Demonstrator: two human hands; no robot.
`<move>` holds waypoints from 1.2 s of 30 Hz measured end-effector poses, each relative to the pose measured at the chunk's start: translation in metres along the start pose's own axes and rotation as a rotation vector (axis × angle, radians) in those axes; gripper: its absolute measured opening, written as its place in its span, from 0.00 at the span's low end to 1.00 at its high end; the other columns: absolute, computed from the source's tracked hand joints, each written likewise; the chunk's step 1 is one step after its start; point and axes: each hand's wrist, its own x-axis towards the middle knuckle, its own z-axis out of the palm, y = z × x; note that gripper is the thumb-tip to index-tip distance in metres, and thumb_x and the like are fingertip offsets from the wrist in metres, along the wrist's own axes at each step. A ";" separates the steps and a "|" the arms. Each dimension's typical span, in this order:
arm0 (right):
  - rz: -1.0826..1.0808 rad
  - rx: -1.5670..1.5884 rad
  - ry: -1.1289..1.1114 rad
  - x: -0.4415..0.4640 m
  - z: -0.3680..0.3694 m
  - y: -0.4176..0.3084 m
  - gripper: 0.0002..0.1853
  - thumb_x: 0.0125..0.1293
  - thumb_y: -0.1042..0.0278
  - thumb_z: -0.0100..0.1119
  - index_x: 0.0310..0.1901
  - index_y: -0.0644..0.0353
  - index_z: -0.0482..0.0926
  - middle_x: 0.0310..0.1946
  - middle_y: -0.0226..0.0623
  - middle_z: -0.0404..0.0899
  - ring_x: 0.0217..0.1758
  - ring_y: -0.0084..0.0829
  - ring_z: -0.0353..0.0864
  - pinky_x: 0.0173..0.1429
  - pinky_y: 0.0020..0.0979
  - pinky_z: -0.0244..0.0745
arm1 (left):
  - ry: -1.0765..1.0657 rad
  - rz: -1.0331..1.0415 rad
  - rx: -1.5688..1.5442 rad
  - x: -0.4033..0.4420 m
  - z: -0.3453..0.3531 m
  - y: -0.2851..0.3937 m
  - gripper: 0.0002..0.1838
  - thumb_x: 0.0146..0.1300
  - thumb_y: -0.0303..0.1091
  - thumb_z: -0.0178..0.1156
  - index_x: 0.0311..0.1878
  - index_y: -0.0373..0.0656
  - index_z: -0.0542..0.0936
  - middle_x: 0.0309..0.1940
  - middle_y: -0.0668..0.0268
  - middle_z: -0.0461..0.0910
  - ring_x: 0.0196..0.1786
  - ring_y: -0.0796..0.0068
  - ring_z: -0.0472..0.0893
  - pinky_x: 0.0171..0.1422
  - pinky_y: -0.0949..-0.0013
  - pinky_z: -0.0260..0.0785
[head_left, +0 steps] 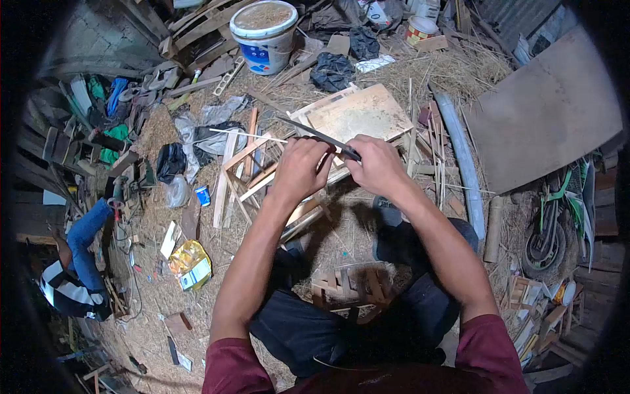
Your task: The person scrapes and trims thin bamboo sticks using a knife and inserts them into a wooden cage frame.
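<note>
My right hand [375, 164] is closed around the handle of a knife with a long, dark blade [321, 136]. The blade points up and to the left, passing over the fingers of my left hand [303, 165]. Pinched in that left hand is a thin pale wooden stick [246, 134], whose free end reaches out to the left. Both hands are close together above a wooden frame [252, 164] made of narrow strips. Just beyond them lies a pale wooden board [361, 113]. Where the blade meets the stick, my fingers hide the contact.
A white and blue bucket [264, 49] stands at the back, near black plastic bags [333, 71]. Left of my arms lie a yellow packet [190, 262] and a blue cup [203, 196]. A large panel [548, 108] and a wheel [545, 243] are at right. A seated person's leg [88, 230] shows at far left.
</note>
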 end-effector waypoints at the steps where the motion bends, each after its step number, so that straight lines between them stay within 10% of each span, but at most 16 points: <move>1: 0.000 0.007 -0.002 -0.001 -0.001 0.004 0.06 0.58 0.72 0.60 0.33 0.66 0.80 0.33 0.50 0.79 0.40 0.54 0.79 0.45 0.48 0.72 | -0.008 0.003 -0.020 0.002 0.004 0.000 0.09 0.54 0.25 0.65 0.39 0.39 0.81 0.32 0.57 0.82 0.38 0.54 0.80 0.45 0.59 0.69; 36: 0.187 0.093 -0.167 0.008 -0.022 0.054 0.15 0.59 0.59 0.68 0.38 0.65 0.84 0.31 0.58 0.82 0.39 0.57 0.83 0.44 0.48 0.75 | -0.080 -0.261 -0.280 0.016 0.054 0.004 0.07 0.61 0.30 0.61 0.36 0.35 0.82 0.29 0.54 0.82 0.32 0.59 0.83 0.39 0.61 0.74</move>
